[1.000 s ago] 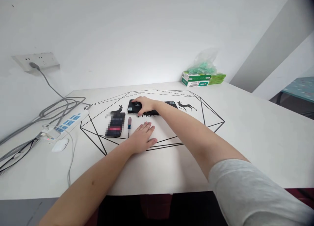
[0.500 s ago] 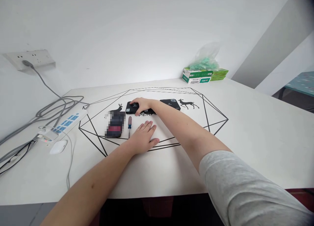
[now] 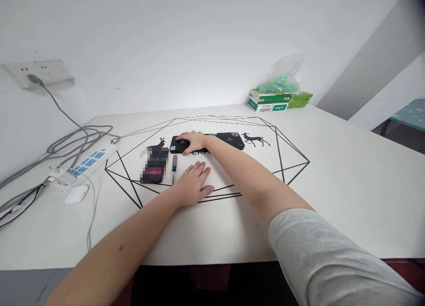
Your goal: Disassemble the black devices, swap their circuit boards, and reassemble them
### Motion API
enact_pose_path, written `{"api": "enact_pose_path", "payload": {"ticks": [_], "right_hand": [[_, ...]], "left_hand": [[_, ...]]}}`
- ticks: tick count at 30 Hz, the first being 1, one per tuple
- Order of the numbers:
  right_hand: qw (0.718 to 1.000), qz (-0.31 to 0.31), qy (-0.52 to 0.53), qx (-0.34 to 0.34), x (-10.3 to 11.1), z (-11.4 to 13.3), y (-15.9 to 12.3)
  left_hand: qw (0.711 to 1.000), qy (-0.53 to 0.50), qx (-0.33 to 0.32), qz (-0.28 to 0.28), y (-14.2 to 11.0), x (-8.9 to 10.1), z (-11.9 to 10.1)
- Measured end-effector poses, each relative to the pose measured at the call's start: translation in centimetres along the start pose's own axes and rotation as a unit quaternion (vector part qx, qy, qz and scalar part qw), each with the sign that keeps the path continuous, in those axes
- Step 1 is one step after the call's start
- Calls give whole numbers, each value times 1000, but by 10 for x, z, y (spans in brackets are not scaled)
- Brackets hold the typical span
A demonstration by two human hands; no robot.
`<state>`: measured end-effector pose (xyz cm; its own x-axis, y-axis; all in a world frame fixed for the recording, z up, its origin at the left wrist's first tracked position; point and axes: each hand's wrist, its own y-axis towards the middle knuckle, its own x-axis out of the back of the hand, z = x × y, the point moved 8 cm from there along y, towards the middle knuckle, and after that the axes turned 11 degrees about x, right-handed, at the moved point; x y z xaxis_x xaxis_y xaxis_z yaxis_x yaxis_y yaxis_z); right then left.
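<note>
My right hand (image 3: pixel 192 142) reaches over a flat black device (image 3: pixel 177 144) with rounded corners and a small white label. Its thumb lies at the near edge and its fingers cover the top and far side; the hand hides much of the device. Just right of it, partly behind my forearm, lies a similar black device (image 3: pixel 231 140). My left hand (image 3: pixel 191 182) rests flat on the white table, fingers stretched out, holding nothing. Beside its wrist lies a screwdriver (image 3: pixel 174 163) with a red and blue handle. Left of that is a dark, pixelated rectangular object (image 3: pixel 155 166).
A white power strip (image 3: pixel 94 160) with coiled grey cable (image 3: pixel 71 142) and a white earbud case (image 3: pixel 77 194) lie at the left. Green and white boxes (image 3: pixel 268 101) topped by a plastic bag (image 3: pixel 283 78) stand at the back wall. The tabletop (image 3: pixel 348 195) bears printed lines and deer.
My right hand and the black device under it have shifted slightly left. More of the other black device now shows beyond my forearm. My left hand stays flat on the table.
</note>
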<state>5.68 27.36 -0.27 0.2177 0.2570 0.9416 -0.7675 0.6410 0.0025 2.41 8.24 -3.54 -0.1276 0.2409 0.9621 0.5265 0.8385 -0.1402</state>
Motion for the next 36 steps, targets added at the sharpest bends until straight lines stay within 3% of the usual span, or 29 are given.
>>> {"api": "enact_pose_path", "payload": {"ticks": [7,12,18,20,24,31,36], "right_hand": [[1000,-12,-1,17,-1,7,-3],[1000,16,5,8,0,-1,-6],[991,76,-10,-108,17,-26,-39],[991,76,-19,-113,20,-26,-48],[994,45,-41,-90,17,-14,-58],[994,41,-69,-80,-4,19,-86],[996,37,-58,-51,-15,62,-120]], "left_hand": [[1000,-4,2,-2,0,0,2],[1000,-14,-1,-2,0,0,3],[999,-30,-21,-25,3,-3,7],[999,-38,-21,-31,4,-4,9],[995,-80,-20,-59,4,5,8],[956,-160,-5,-245,-4,47,16],[942,-181,-3,-281,-11,60,16]]}}
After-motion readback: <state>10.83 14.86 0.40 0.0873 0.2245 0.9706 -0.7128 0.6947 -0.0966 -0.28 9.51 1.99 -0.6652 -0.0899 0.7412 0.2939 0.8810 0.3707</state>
